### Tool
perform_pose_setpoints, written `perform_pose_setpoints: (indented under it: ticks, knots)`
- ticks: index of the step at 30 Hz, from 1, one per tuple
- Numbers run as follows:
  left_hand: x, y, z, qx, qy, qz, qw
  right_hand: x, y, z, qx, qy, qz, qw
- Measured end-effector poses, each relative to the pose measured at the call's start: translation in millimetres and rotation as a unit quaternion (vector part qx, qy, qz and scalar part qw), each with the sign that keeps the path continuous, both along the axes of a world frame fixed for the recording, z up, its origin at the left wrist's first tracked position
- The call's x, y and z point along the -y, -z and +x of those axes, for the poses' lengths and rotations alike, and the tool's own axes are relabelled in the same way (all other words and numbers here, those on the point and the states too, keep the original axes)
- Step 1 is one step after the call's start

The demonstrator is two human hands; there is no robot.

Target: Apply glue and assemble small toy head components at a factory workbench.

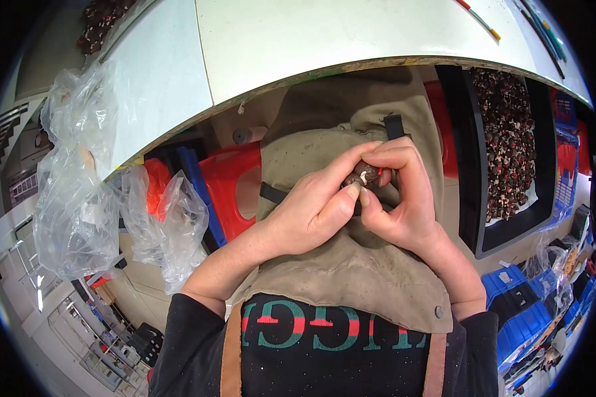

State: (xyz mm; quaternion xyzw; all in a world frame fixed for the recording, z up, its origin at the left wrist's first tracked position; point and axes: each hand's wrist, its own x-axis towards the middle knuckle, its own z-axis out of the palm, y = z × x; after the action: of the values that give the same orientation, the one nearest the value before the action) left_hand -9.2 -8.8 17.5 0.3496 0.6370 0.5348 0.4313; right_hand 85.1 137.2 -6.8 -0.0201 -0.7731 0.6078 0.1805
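Above my lap I hold a small, rounded, dark brown figurine (363, 174) with cream and red spots. My left hand (314, 208) grips it from the left, with thumb and fingers closed on its side. From the other side my right hand (407, 192) pinches it, and the two thumb tips nearly meet at its lower edge. The fingers cover part of the figurine, so its full shape is hidden. Beneath both hands lies the khaki apron (338, 264) I am wearing.
A pale worktable (351, 33) curves ahead, with a red-and-yellow brush (480, 20) on it. Crumpled clear plastic bags (79, 198) hang at the left. On the right stands a black crate (470, 165) of similar brown pieces (510, 145); blue bins (516, 298) sit nearer.
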Motion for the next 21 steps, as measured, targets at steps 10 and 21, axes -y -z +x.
perform_pose_setpoints:
  ticks: [10, 21]
  knots:
    - [1.2, 0.9, 1.1, 0.009, 0.000, 0.001, 1.000, 2.8, 2.6, 2.8, 0.005, -0.012, -0.009, 1.000]
    - [-2.1, 5.6, 2.1, 0.011, -0.008, -0.014, 1.000, -2.9, 7.3, 1.1, 0.000, -0.018, -0.009, 1.000]
